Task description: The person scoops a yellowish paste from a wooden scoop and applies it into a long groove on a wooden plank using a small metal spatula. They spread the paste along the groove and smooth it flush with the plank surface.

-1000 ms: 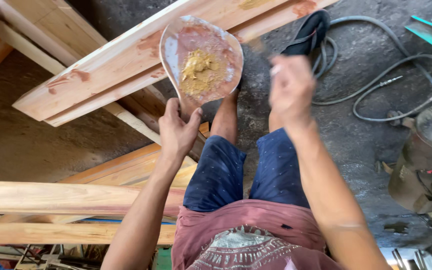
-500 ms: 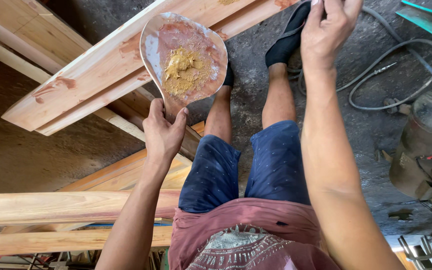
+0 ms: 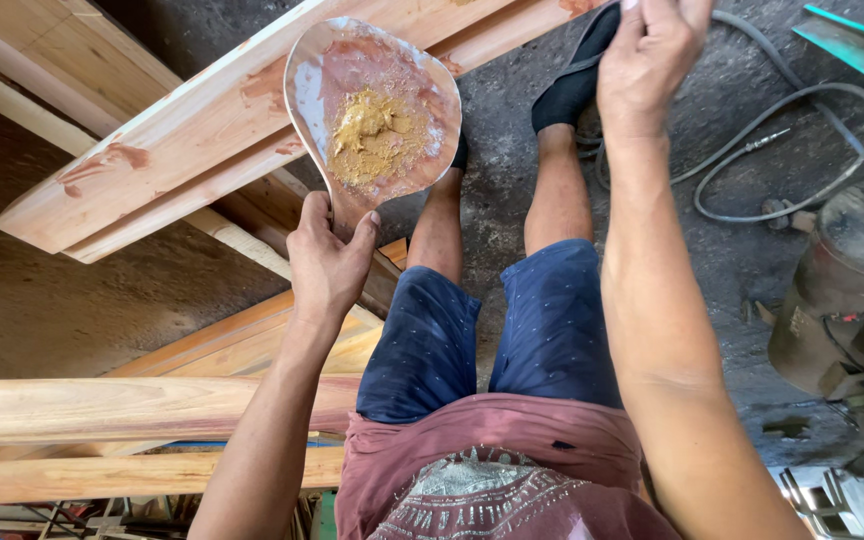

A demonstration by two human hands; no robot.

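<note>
From the head camera, you look straight down at your own legs and both hands. Your left hand (image 3: 330, 262) is clenched around the narrow neck of one flat, paddle-shaped palette (image 3: 372, 110), holding it up in front of you so that its broad face shows. One lump of yellowish-brown putty (image 3: 367, 135) sits near the middle of that face, with thin reddish smears around it. The palette hangs over the long wooden beam (image 3: 202, 150) that runs slantwise from the left toward the top of the view; you cannot tell whether it touches the wood.

Your right hand (image 3: 652, 50) is raised at the top edge, fingers curled and bunched together; whether they pinch anything cannot be told, as the fingertips are cut off by the frame.

Below, you count two legs in blue shorts (image 3: 507, 330) and one black shoe (image 3: 572, 75) in plain view just beside the right hand; the other foot is mostly hidden behind the palette. One grey hose (image 3: 802, 140) loops on the dark floor (image 3: 512, 130) at the right, near one rusty machine (image 3: 852, 290). Two more pale planks (image 3: 102, 410) lie level at the lower left.
</note>
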